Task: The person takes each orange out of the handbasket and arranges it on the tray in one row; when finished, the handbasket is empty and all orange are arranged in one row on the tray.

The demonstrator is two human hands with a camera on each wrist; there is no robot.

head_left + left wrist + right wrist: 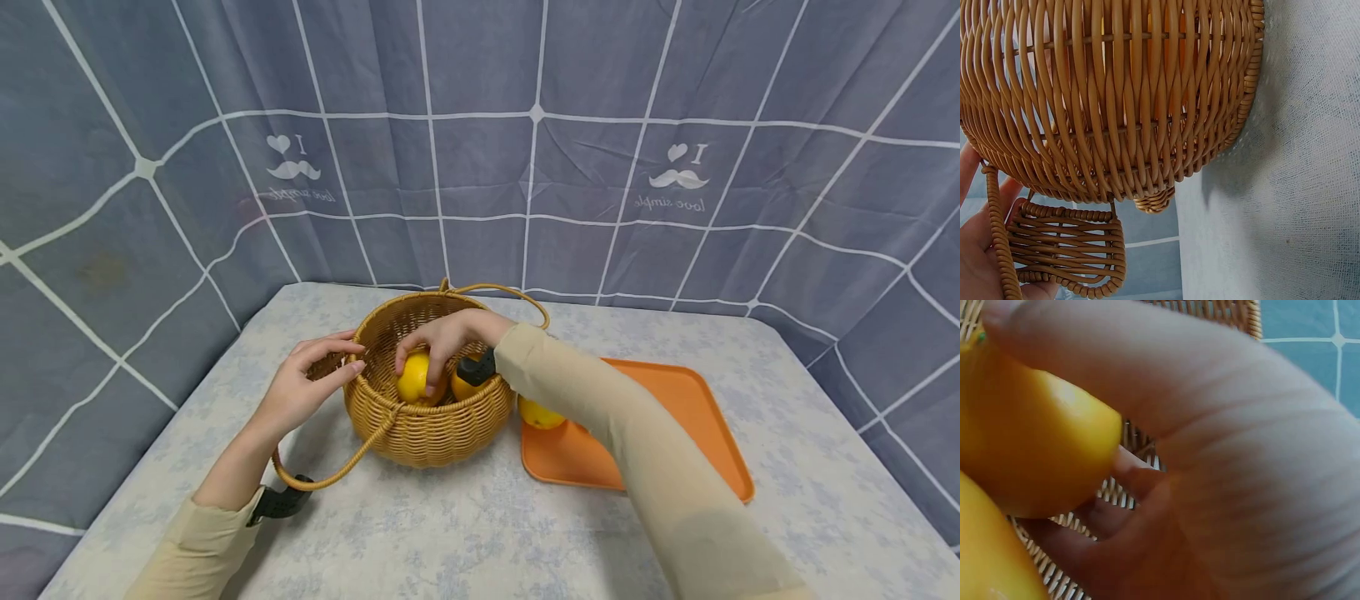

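A round wicker basket [427, 437] stands on the table. At its left rim my left hand [303, 387] holds the woven side tab [1066, 244], thumb on one side and fingers on the other. My right hand [450, 337] reaches inside the basket and grips a glossy yellow fruit [414, 382] with curled fingers. In the right wrist view the thumb lies over the top of this fruit [1054, 450], near a small green spot. A second yellow-orange fruit [463, 390] lies beside it in the basket, partly covered by the right wrist.
An orange tray [675, 392] lies to the right, partly behind the right sleeve. Another yellow fruit [540, 414] rests at its left edge, close to the basket. One thin wicker handle [330, 479] hangs down at the front left. A grey-blue curtain [487, 167] stands behind the table.
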